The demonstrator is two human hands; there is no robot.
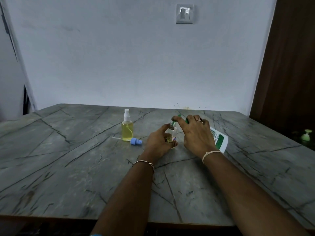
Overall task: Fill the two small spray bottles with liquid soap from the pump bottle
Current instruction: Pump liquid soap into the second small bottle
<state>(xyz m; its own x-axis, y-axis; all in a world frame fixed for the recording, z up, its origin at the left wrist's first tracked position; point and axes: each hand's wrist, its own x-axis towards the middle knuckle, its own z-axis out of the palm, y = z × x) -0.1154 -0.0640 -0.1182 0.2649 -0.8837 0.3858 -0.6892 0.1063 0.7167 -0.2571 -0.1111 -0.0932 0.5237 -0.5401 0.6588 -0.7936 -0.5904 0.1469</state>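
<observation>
Over on the left of the grey marble-look tabletop (68, 150) with dark veins there's a small clear plastic spray bottle (127, 129) with a white sprayer top, standing upright and full of yellow liquid soap. Just in front of it, lying flat on the table, is a loose blue spray head (136, 142) with its thin white dip tube sticking out to the left, so it's off its bottle.

Next along, the left hand (157, 143) is wrapped around a second small clear bottle (173, 134), thumb on the near side and fingers curled round the far side, keeping it upright on the table. This one has no cap, and only a bit of yellow shows at the bottom. There's a thin chain bracelet on that wrist.

The right hand (196, 133) sits over the green pump head of a white plastic pump bottle with a green label (219, 138), which is tipped over toward the small bottle. The fingers are pressed down on the pump, and the green nozzle (173, 123) is right at the open neck of the small bottle. Can't tell if anything is actually coming out. There's a ring on one finger and a pale thread round the wrist.

Far right, off in the dark beside the table, there's a pale green pump-shaped thing (306, 135), too dim to make out properly.
</observation>
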